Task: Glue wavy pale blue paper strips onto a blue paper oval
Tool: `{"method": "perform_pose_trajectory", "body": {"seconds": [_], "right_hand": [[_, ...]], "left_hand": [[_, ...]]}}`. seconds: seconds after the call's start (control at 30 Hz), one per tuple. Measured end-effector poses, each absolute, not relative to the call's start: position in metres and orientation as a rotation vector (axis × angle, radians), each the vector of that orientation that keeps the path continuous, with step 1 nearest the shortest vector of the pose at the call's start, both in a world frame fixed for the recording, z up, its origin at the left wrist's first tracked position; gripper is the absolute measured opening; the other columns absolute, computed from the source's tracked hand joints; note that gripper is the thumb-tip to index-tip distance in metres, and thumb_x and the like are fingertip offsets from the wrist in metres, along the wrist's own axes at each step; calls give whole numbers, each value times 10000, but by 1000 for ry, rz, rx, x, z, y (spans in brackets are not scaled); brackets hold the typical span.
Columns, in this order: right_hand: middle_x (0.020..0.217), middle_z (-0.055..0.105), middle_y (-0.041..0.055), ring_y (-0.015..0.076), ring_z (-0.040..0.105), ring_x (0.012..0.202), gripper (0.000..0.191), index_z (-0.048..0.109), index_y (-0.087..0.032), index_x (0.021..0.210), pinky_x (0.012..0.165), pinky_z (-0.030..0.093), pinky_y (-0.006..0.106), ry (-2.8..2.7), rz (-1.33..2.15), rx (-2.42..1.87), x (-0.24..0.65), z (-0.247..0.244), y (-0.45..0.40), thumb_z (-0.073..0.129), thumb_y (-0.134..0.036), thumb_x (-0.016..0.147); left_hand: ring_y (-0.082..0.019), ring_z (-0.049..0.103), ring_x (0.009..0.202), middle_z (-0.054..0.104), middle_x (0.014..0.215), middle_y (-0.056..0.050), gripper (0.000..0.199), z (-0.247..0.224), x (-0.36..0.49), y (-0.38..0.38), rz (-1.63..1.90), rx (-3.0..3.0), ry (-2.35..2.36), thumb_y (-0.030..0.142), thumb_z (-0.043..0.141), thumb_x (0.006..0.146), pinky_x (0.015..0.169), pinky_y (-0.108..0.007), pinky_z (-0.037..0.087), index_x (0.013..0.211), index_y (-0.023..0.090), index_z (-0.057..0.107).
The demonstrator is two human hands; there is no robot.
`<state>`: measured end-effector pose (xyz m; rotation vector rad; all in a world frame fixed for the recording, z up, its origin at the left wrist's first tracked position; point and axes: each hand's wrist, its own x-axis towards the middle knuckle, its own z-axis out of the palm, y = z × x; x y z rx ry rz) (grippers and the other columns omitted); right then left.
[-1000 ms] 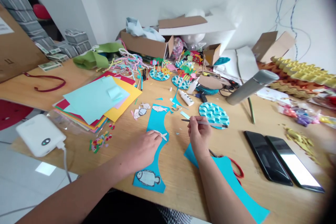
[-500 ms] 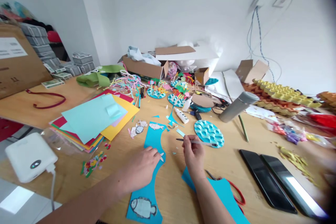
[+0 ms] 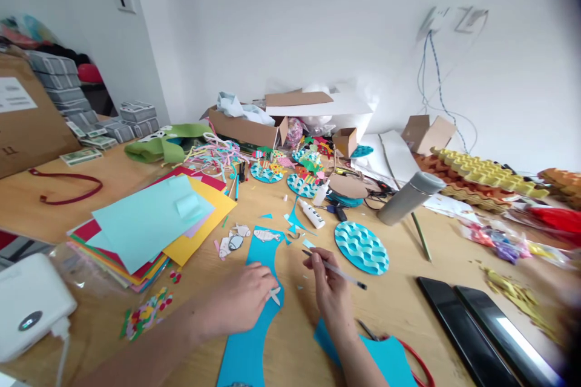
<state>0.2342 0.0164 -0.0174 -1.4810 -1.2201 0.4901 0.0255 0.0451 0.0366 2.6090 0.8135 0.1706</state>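
Observation:
My left hand (image 3: 247,299) rests on a long, wavy-edged strip of blue paper (image 3: 247,344). Its fingers are curled together over a small white paper cutout (image 3: 275,296), whose tail end shows beyond the fingertips; the rest is hidden. A pen (image 3: 345,275) is held in my right hand (image 3: 330,281), dark tip pointing up and left, above the bare wood beside the strip. At the strip's far end lies a drawn paper fish (image 3: 267,234). More fish cutouts (image 3: 235,242) sit left of it. Under my right forearm is another blue sheet (image 3: 388,357) with red-handled scissors (image 3: 420,363).
Coloured paper (image 3: 149,211) is stacked at left, near a white power bank (image 3: 34,308). White glue bottles (image 3: 312,213), a blue wave-patterned disc (image 3: 362,247) and a grey flask (image 3: 411,196) stand or lie beyond my hands. Two black phones (image 3: 467,332) lie at right.
The view has tilted upward, so the large fish at the strip's near end is almost out of frame. The pen has turned, its back end now lower. My left hand stays on the cutout.

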Motion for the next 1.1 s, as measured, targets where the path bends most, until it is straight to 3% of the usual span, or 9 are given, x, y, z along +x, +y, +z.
{"method": "perform_pose_trajectory", "body": {"seconds": [0.13, 0.3, 0.47, 0.63, 0.83, 0.93, 1.1], "right_hand": [[961, 708, 65, 227, 650, 968, 270, 651, -240, 1060, 871, 498, 366, -1388, 458, -1482, 234, -14, 18, 473, -415, 957], [1108, 651, 97, 250, 615, 1069, 269, 663, -273, 1105, 912, 507, 403, -1614, 469, -1446, 234, -19, 24, 437, -331, 972], [1119, 657, 108, 276, 583, 1142, 288, 636, -278, 1173, 936, 502, 433, -1738, 464, -1407, 234, -16, 33, 441, -296, 962], [1076, 700, 100, 258, 646, 1049, 282, 649, -250, 1079, 936, 508, 440, -1431, 607, -1451, 227, 7, 50, 491, -440, 942], [878, 740, 95, 227, 694, 806, 435, 642, -180, 1045, 770, 560, 385, -1104, 899, -1254, 215, 25, 86, 594, -566, 850], [744, 699, 51, 172, 645, 624, 496, 672, -155, 1023, 621, 541, 310, -1025, 959, -1209, 206, 24, 108, 624, -599, 807], [571, 595, 3, 145, 556, 497, 499, 718, -140, 789, 494, 478, 271, -1038, 964, -1277, 191, 1, 131, 652, -633, 745]], "left_hand": [[-241, 596, 1091, 667, 1134, -110, 312, 28, 37, 61, 301, 2573, 1012, 152, 389, 954, 939, -382, 472, 1154, 150, 628], [-325, 463, 1304, 541, 1357, -232, 391, 11, 57, 79, 357, 2662, 1271, 175, 406, 952, 1068, -489, 366, 1290, 37, 544], [-353, 466, 1289, 571, 1295, -271, 387, 6, 65, 84, 391, 2649, 1351, 179, 400, 950, 1058, -529, 347, 1249, -5, 565], [-337, 553, 1166, 645, 1168, -234, 344, 3, 69, 85, 371, 2644, 1372, 185, 438, 928, 1017, -491, 387, 1171, 20, 616], [-370, 536, 1210, 591, 1262, -288, 403, -6, 72, 84, 297, 2652, 1381, 220, 406, 944, 1015, -523, 376, 1223, -19, 571], [-390, 493, 1264, 535, 1335, -297, 458, -8, 75, 80, 237, 2656, 1420, 273, 440, 931, 1009, -533, 385, 1283, -6, 526], [-414, 459, 1291, 504, 1358, -315, 501, -14, 77, 76, 255, 2623, 1433, 297, 480, 908, 1034, -540, 368, 1299, -15, 511]]}}
